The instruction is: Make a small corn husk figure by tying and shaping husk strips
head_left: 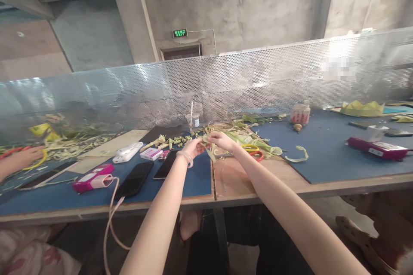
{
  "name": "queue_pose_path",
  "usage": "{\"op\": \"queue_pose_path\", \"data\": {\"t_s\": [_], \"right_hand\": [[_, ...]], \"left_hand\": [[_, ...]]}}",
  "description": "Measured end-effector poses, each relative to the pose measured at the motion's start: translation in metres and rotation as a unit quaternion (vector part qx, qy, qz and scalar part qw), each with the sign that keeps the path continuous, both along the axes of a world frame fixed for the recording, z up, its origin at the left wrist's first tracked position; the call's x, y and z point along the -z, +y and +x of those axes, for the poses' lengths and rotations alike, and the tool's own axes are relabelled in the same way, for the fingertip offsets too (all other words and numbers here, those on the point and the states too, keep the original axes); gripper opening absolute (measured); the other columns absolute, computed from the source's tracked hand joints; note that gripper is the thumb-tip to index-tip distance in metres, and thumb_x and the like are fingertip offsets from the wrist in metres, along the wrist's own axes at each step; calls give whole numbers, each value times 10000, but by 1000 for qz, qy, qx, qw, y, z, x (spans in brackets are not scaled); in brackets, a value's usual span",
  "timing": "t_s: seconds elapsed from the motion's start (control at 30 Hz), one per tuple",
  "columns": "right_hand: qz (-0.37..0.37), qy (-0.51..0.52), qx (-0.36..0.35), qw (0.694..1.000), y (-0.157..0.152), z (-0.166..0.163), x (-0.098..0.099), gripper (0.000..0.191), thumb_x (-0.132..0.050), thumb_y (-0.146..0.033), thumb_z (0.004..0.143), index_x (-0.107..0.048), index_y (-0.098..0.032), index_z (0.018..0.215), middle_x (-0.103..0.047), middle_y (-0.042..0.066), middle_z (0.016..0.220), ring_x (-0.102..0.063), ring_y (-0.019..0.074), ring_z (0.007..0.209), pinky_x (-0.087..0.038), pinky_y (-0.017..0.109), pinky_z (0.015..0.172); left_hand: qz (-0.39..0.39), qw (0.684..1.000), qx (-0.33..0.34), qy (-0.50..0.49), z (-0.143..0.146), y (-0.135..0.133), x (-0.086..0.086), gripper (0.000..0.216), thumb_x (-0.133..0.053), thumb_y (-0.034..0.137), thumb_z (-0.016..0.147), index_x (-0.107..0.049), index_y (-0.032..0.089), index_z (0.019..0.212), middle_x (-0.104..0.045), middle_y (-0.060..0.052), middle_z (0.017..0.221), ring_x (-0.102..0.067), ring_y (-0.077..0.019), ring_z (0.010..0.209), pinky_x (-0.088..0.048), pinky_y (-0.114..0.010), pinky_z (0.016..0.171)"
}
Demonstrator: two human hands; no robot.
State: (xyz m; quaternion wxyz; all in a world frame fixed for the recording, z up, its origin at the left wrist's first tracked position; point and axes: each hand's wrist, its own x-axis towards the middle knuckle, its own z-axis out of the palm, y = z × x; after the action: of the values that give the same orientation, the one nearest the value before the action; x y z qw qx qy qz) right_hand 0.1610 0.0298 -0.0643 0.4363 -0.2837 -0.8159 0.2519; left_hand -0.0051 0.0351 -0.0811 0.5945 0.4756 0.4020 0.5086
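Above the near edge of the leaf pile, my left hand (195, 148) and my right hand (222, 141) meet with fingertips pinched on a pale green leaf strip (211, 154). One end of the strip dangles below the fingers. Just right of my right hand, scissors with yellow and orange handles (250, 148) lie partly hidden by my forearm. Loose pale green leaf strips (237, 134) spread behind and to the right of my hands. A row of small knotted green pieces (179, 141) lies behind my left hand.
Left of my arms lie black phones (134, 179), a magenta device (93, 177) with a cable, a white power strip (127, 152) and a small pink box (151, 153). Another person's hand (30, 156) holds scissors at far left. A perforated metal screen (232, 86) stands behind.
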Motion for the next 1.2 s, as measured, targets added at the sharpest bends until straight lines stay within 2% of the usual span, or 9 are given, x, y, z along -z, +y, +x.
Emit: {"op": "queue_pose_path", "data": {"t_s": [0.07, 0.17, 0.3, 0.43, 0.6, 0.73, 0.87, 1.03, 1.2], "right_hand": [[-4, 8, -14, 1000, 3, 0, 2, 270, -513, -373, 797, -565, -151, 652, -532, -11, 634, -489, 115, 622, -392, 238, 626], [3, 34, -22, 999, 7, 0, 5, 223, -577, -362, 769, -623, -147, 802, -590, -2, 667, -523, 117, 602, -411, 238, 616], [23, 35, 24, 999, 9, -1, 8, 244, -596, -329, 764, -658, -146, 912, -589, -6, 639, -519, 114, 569, -409, 233, 580], [37, 14, 65, 997, 3, -4, 9, 360, -581, -305, 783, -616, -203, 1127, -582, -29, 609, -505, 110, 540, -407, 234, 568], [36, 21, 98, 994, 3, -12, 12, 229, -586, -285, 794, -698, -201, 976, -659, 38, 833, -573, 140, 712, -446, 263, 684], [80, -2, 125, 989, 9, -15, 16, 283, -609, -345, 783, -698, -187, 1000, -586, 32, 801, -538, 131, 672, -439, 264, 657], [117, -8, 133, 984, 11, -15, 16, 254, -618, -302, 790, -706, -178, 993, -530, 31, 796, -514, 135, 709, -435, 268, 690], [199, -29, 184, 962, 10, -14, 13, 149, -624, -254, 799, -743, -215, 881, -589, 68, 828, -455, 199, 864, -375, 330, 825], [231, -79, 211, 947, 7, -12, 10, 184, -534, -267, 866, -717, -254, 882, -658, 53, 832, -417, 217, 882, -292, 363, 825]], "left_hand": [[-5, 1000, 10, 4, -1, 1, 0, 104, -623, 211, 729, -646, 112, 753, -689, -97, 659, -674, -161, 661, -461, -188, 501], [-10, 1000, 20, 1, -2, 2, 1, 102, -633, 210, 725, -647, 113, 755, -688, -97, 655, -676, -165, 664, -468, -190, 509], [-9, 1000, 24, -15, -2, 3, 1, 97, -619, 196, 736, -646, 117, 785, -683, -83, 644, -674, -157, 650, -461, -185, 504], [-15, 1000, 8, -21, -1, 2, 1, 74, -616, 205, 749, -612, 135, 726, -650, -49, 582, -680, -167, 668, -463, -191, 517], [-16, 1000, -8, -21, 1, 1, 0, 125, -586, 212, 782, -575, 138, 681, -605, -27, 518, -674, -163, 633, -466, -200, 519], [-18, 999, -11, -33, 1, 1, -1, 156, -526, 197, 819, -578, 139, 684, -612, -35, 516, -665, -151, 601, -468, -205, 522], [-16, 999, -14, -41, 1, 1, -1, 104, -561, 185, 789, -590, 135, 702, -605, -26, 496, -659, -151, 575, -469, -207, 518], [-15, 999, 6, -50, 0, 2, -1, 90, -564, 176, 779, -597, 129, 711, -635, -51, 541, -678, -171, 642, -452, -194, 484], [-25, 998, 15, -53, -1, 2, -2, 97, -570, 189, 785, -611, 128, 722, -669, -71, 606, -678, -163, 646, -451, -191, 468]]}}
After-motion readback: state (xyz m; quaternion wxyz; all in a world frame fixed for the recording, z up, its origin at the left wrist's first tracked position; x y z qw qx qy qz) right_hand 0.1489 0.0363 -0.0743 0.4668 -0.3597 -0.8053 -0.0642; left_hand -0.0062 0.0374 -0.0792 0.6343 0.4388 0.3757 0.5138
